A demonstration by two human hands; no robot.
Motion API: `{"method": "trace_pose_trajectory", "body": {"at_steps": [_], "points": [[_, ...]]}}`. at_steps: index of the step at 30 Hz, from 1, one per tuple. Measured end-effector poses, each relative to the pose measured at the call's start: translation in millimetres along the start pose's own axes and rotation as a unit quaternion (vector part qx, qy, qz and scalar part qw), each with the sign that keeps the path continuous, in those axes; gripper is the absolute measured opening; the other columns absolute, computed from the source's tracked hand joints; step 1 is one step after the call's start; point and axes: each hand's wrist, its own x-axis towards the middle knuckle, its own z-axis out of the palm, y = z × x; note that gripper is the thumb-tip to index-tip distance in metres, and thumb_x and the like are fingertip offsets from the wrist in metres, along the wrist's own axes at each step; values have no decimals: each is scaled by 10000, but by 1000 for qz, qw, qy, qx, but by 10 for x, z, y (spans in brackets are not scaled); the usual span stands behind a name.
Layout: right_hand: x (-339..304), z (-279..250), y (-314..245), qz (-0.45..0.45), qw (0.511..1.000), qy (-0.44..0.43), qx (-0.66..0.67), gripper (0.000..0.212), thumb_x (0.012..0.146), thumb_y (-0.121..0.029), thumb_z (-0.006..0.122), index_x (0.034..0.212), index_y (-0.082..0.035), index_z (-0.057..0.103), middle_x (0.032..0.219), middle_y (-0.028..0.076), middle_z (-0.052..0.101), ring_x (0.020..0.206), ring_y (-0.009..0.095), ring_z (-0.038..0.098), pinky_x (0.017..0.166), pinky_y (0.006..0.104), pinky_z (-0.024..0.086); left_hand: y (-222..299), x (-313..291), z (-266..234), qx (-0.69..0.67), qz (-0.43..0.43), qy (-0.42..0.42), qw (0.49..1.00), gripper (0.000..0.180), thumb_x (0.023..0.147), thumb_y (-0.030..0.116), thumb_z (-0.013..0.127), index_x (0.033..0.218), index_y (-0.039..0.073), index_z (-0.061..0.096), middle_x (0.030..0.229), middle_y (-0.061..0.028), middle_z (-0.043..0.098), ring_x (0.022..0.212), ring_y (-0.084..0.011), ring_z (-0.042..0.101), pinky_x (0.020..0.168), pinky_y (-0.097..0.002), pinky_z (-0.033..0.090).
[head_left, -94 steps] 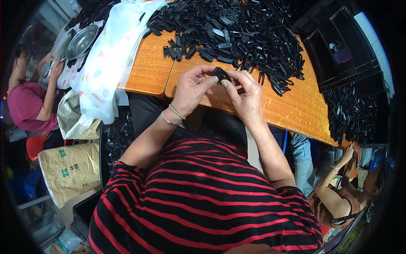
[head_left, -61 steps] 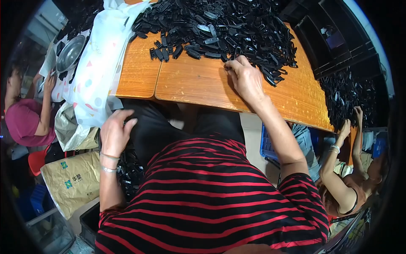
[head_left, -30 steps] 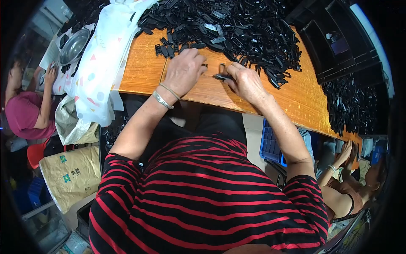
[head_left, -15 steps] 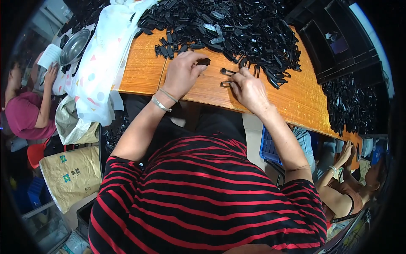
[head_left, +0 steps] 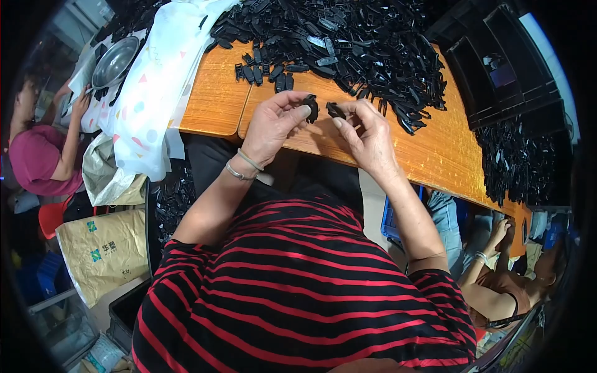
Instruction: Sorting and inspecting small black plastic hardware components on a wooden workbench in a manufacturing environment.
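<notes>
Over the near edge of the orange wooden table (head_left: 205, 102), my left hand (head_left: 268, 127) pinches a small black plastic piece (head_left: 312, 109) between thumb and fingers. Just to its right, my right hand (head_left: 370, 133) grips another small black plastic piece (head_left: 335, 110), partly covered by the fingers. A narrow gap separates the two pieces. Beyond my hands spreads a big heap of black plastic clip-like parts (head_left: 367, 50), some long with prongs, some short and oval. Several short parts (head_left: 252, 73) lie at the heap's near left edge.
White patterned plastic sheeting (head_left: 143, 105) hangs over the left side, with a metal bowl (head_left: 115, 62) beyond. Black bins (head_left: 497, 68) stand at the right, above more black parts (head_left: 516, 155). A tan sack (head_left: 106, 255) sits lower left. People work at both sides.
My right hand has risen from the tabletop with a black piece and turned toward the left. My left hand has moved slightly right and down, bringing its piece close to the other.
</notes>
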Motion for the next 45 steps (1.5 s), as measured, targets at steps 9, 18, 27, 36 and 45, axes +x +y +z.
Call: {"method": "trace_pose_trajectory", "body": {"at_steps": [9,18,27,36,45], "points": [[-38,281,-81,-6,995,53,79,196,857,-16,677,1043,1,616,891,46,550,660,79,581,577,207,468,20,-41,46,21,67,-13,997,279,911,48,638,1183,-4,606,927,6,656,732,-30,556,676,-171,474],[-38,324,-75,-17,997,60,44,181,816,10,700,982,-5,630,834,45,552,665,92,563,569,244,453,-65,-60,33,72,122,-8,990,283,908,64,647,1184,6,628,883,34,642,711,-2,546,646,-159,483],[-185,561,-92,-19,992,122,-3,433,729,-31,773,1109,-26,566,868,136,559,707,260,609,589,327,495,-135,-228,168,78,112,-5,991,276,981,165,560,1215,26,606,937,31,635,707,6,506,611,-138,417],[-300,859,-243,-12,992,62,108,439,803,-142,745,1172,-26,536,779,119,568,631,236,582,582,332,482,-54,-369,33,61,89,-27,994,293,1031,259,449,941,13,579,831,-18,577,779,-88,529,704,-226,446],[-108,548,-24,-69,994,-84,-5,281,789,-208,758,1016,-67,670,855,111,634,723,246,644,644,348,511,575,-1376,-1100,748,-28,10,663,169,891,182,626,941,25,667,859,-111,650,786,-274,645,691,-361,493]]}}
